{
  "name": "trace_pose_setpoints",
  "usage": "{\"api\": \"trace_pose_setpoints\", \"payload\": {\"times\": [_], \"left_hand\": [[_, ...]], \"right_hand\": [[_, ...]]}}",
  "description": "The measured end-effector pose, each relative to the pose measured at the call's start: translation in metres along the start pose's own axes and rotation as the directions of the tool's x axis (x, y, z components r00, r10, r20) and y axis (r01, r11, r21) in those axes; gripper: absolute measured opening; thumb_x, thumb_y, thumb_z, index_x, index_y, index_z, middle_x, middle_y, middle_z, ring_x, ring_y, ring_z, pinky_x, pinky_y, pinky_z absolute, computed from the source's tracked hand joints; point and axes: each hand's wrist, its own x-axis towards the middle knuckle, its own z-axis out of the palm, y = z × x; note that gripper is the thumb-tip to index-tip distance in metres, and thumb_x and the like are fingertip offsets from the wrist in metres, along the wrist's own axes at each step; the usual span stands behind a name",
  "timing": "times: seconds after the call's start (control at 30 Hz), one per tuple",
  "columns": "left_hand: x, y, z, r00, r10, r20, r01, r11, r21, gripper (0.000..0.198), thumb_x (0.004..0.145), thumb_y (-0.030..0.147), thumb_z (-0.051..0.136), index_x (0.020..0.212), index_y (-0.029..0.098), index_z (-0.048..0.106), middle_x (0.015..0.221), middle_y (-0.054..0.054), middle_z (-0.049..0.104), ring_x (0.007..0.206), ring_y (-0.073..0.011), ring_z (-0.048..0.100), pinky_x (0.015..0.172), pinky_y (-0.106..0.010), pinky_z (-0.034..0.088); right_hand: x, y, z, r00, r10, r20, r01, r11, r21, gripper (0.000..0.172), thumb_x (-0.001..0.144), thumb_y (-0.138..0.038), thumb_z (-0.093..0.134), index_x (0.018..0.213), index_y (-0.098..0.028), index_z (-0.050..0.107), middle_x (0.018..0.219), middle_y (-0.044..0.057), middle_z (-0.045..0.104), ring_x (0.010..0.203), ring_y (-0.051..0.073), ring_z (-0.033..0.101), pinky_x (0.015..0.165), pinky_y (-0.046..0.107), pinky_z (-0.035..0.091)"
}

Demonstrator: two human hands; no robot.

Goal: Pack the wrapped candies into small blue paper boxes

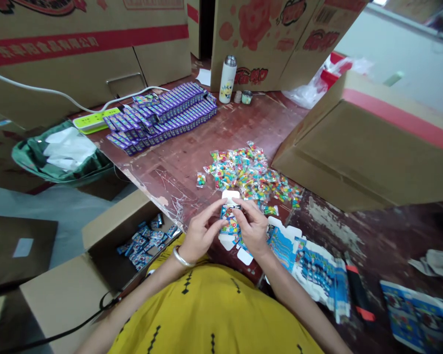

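We hold a small, multicoloured printed card carton with a white end flap [229,219] just in front of the heap of clear plastic sachets of bright sweets [243,172], the fingers and thumbs of our left hand [199,236] and right hand [253,228] closed on its sides. Pressing too hard could, we judge, crease the thin card or bend the flap. Our right forearm, passing close by the fanned blue-and-white flat cartons [313,270], could knock them out of order. We cannot tell whether the carton holds anything. Below the table's left edge, an open brown cardboard box [114,221] contains small blue printed boxes [143,248]; beyond it, a green fabric-like bag [24,155] holds crumpled white sheets [70,147].
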Motion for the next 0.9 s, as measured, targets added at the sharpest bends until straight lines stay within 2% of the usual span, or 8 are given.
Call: {"api": "trace_pose_setpoints", "payload": {"times": [0.13,0.27,0.37,0.47,0.57,0.7,0.8,0.9], "left_hand": [[0.003,-0.001,0.002,0.990,-0.125,0.066,0.136,0.966,-0.219,0.038,0.080,0.023,0.069,0.116,0.019,0.057,0.110,-0.008,0.067,0.091,-0.0188,0.066,0.082,-0.030,0.054],[0.004,0.004,0.004,0.986,-0.147,0.074,0.162,0.949,-0.270,0.036,0.080,0.020,0.068,0.114,0.019,0.055,0.109,-0.008,0.064,0.096,-0.0191,0.064,0.086,-0.031,0.053],[0.005,0.006,0.005,0.994,-0.109,-0.021,0.099,0.955,-0.281,0.038,0.076,0.017,0.071,0.109,0.021,0.053,0.104,-0.004,0.061,0.094,-0.0161,0.063,0.082,-0.027,0.053],[0.005,0.006,0.005,0.990,-0.107,-0.091,0.075,0.950,-0.303,0.042,0.072,0.016,0.075,0.105,0.022,0.049,0.100,-0.001,0.058,0.088,-0.0136,0.062,0.075,-0.023,0.054],[0.004,0.006,0.002,0.992,-0.113,-0.051,0.093,0.949,-0.302,0.043,0.074,0.016,0.073,0.107,0.023,0.047,0.101,-0.001,0.058,0.084,-0.0124,0.063,0.072,-0.022,0.054],[0.002,0.012,-0.002,0.995,-0.102,-0.011,0.096,0.963,-0.253,0.043,0.078,0.015,0.069,0.113,0.024,0.047,0.106,-0.003,0.060,0.088,-0.0142,0.064,0.078,-0.026,0.054],[0.001,0.017,-0.005,0.994,-0.106,0.023,0.108,0.975,-0.195,0.045,0.080,0.017,0.067,0.120,0.024,0.047,0.111,-0.007,0.061,0.095,-0.0183,0.064,0.080,-0.030,0.054],[0.001,0.018,-0.007,0.991,-0.128,0.043,0.134,0.976,-0.175,0.050,0.080,0.019,0.067,0.126,0.025,0.048,0.110,-0.007,0.062,0.092,-0.0183,0.065,0.077,-0.029,0.055]], "right_hand": [[0.003,-0.003,-0.001,0.999,-0.013,0.040,0.014,1.000,-0.024,0.015,0.089,-0.027,0.057,0.091,-0.026,0.072,0.093,0.004,0.065,0.090,0.020,0.061,0.084,0.034,0.046],[0.006,-0.002,0.001,0.999,0.000,0.045,-0.002,0.999,0.050,0.011,0.087,-0.026,0.060,0.088,-0.025,0.071,0.102,0.006,0.068,0.099,0.021,0.063,0.090,0.036,0.047],[0.009,-0.003,0.004,0.998,0.063,0.022,-0.067,0.977,0.201,0.016,0.086,-0.026,0.062,0.101,-0.026,0.064,0.097,0.004,0.069,0.093,0.020,0.066,0.086,0.036,0.051],[0.015,-0.006,0.003,0.991,0.072,0.116,-0.100,0.960,0.262,0.014,0.084,-0.031,0.064,0.096,-0.025,0.064,0.093,0.004,0.069,0.090,0.020,0.066,0.084,0.036,0.052],[0.025,-0.009,0.000,0.968,0.084,0.236,-0.149,0.950,0.274,0.015,0.078,-0.034,0.071,0.076,-0.022,0.063,0.088,0.004,0.067,0.084,0.019,0.064,0.076,0.032,0.052],[0.038,-0.012,-0.007,0.927,0.191,0.323,-0.273,0.934,0.229,0.016,0.074,-0.032,0.075,0.076,-0.020,0.065,0.076,0.001,0.066,0.070,0.015,0.061,0.066,0.028,0.050],[0.047,-0.012,-0.012,0.898,0.228,0.377,-0.304,0.940,0.156,0.018,0.074,-0.035,0.074,0.072,-0.018,0.067,0.065,-0.001,0.063,0.059,0.012,0.056,0.057,0.026,0.046],[0.054,-0.013,-0.012,0.872,0.242,0.426,-0.320,0.940,0.120,0.022,0.073,-0.038,0.074,0.068,-0.018,0.067,0.062,-0.001,0.062,0.055,0.011,0.054,0.052,0.024,0.044]]}}
